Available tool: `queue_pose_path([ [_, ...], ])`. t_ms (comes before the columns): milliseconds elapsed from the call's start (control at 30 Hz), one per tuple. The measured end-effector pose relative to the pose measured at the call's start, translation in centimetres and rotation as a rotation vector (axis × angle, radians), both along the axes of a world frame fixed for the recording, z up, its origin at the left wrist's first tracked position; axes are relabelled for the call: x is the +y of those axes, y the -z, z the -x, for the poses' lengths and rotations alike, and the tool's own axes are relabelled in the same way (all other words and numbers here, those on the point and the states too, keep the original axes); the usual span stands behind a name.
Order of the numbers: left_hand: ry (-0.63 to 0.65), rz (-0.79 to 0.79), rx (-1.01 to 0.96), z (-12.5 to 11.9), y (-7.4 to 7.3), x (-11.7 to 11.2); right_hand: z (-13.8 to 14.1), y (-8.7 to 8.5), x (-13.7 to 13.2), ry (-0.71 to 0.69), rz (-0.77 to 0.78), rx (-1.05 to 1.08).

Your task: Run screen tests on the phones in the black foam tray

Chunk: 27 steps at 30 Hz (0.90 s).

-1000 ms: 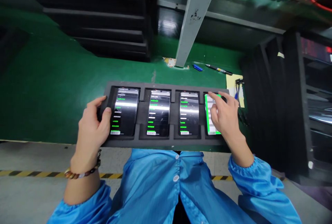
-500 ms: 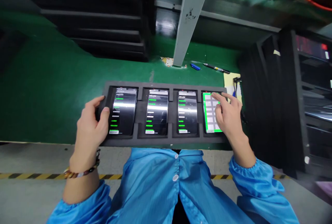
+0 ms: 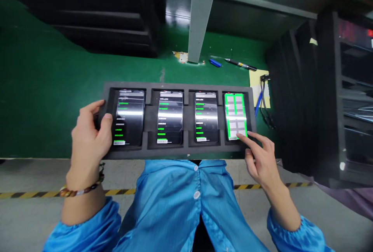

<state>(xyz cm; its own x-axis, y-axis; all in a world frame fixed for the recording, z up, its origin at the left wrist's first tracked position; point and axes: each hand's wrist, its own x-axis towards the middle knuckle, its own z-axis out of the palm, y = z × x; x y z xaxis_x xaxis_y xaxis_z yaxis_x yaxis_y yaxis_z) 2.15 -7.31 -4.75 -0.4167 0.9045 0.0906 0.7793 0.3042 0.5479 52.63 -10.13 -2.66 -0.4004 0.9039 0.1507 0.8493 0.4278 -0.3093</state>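
Observation:
A black foam tray (image 3: 151,151) lies on the green bench top and holds several phones side by side with lit screens. My left hand (image 3: 89,137) grips the tray's left end, thumb on the rim beside the leftmost phone (image 3: 129,117). My right hand (image 3: 260,158) has its index finger stretched out, touching the bottom of the rightmost phone (image 3: 236,116), whose screen shows a grey grid framed in green. The two middle phones (image 3: 169,116) show dark lists with green lines.
A grey post (image 3: 201,14) stands behind the tray. A blue pen cap (image 3: 215,63), a black pen (image 3: 240,64) and a yellow note (image 3: 258,84) lie at the back right. Black racks (image 3: 326,100) stand to the right and dark shelves (image 3: 87,18) behind.
My right index finger has slid from the top of the rightmost phone's screen down to its bottom edge. The left hand has kept its hold on the tray.

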Motion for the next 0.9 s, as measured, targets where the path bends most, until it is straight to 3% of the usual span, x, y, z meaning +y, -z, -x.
queue_pose_path([
  [133, -0.005, 0.0, -0.009, 0.0, 0.0, -0.1, -0.2, -0.1, -1.0, -0.002, -0.01, 0.006],
  [400, -0.002, 0.001, -0.005, 0.2, 0.3, 0.0, 2.4, 0.4, 1.3, -0.002, 0.003, 0.026],
  [600, 0.015, -0.008, -0.006, 0.4, 0.4, 0.0, -0.2, 0.8, 1.2, 0.229, -0.045, 0.006],
  [800, -0.001, 0.004, -0.015, 0.2, 0.2, -0.1, 3.5, 0.6, 2.8, 0.074, 0.008, 0.041],
  [900, 0.005, -0.007, -0.037, 0.2, 0.2, 0.0, 3.2, 0.7, 3.1, 0.121, 0.001, 0.011],
])
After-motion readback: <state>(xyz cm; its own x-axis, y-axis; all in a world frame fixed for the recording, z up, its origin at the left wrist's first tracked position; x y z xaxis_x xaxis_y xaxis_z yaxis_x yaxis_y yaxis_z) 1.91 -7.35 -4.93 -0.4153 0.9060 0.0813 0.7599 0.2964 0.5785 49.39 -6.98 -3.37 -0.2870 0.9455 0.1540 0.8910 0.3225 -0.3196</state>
